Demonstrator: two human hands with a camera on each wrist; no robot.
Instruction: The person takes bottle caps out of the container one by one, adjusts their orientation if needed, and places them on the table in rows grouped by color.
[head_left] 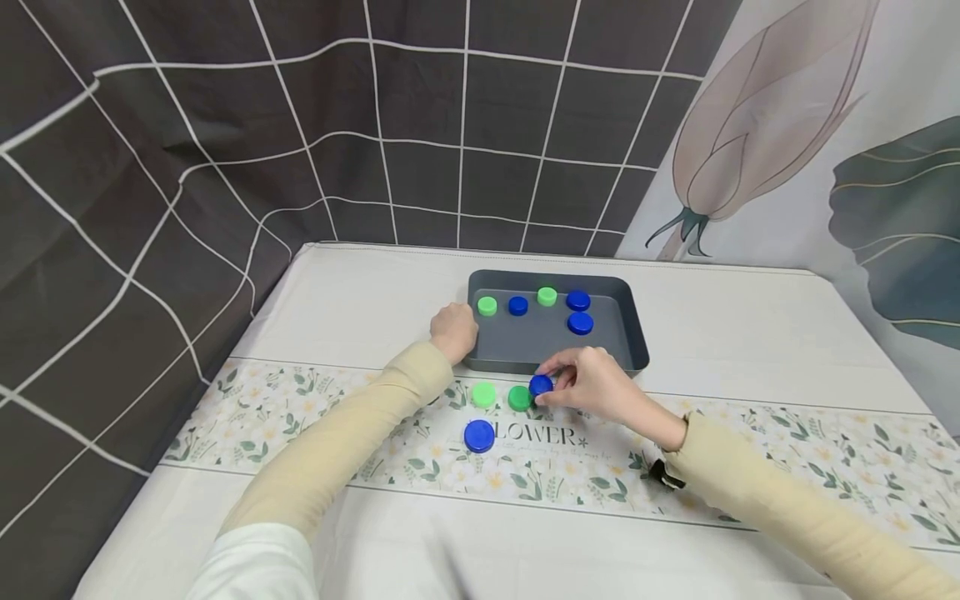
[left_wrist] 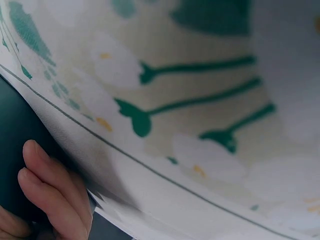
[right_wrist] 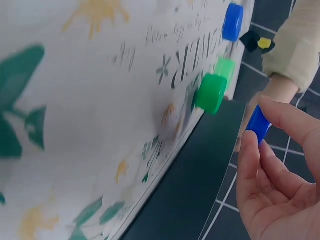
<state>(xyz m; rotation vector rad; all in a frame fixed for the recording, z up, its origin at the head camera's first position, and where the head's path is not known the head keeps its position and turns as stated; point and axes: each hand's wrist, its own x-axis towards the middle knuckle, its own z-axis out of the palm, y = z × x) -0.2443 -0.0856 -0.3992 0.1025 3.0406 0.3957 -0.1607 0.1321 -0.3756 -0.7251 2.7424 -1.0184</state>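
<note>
My right hand [head_left: 596, 385] pinches a blue bottle cap [head_left: 541, 385] between thumb and fingertips, just in front of the grey tray's near edge. The right wrist view shows this blue cap [right_wrist: 258, 125] edge-on, raised off the cloth. My left hand [head_left: 453, 332] grips the left rim of the tray [head_left: 517, 354]; its fingers [left_wrist: 52, 192] lie against the dark wall in the left wrist view. Next to the held cap lies a green cap [head_left: 519, 398], with a light green cap [head_left: 483, 394] to its left. Another blue cap [head_left: 478, 436] lies nearer to me.
Inside the tray are two light green caps [head_left: 487, 306] [head_left: 547, 296] and three blue caps [head_left: 518, 306] [head_left: 578, 300] [head_left: 581, 322]. A floral runner [head_left: 300, 417] crosses the white tablecloth [head_left: 735, 333]. Behind the table hangs a dark gridded curtain [head_left: 420, 108].
</note>
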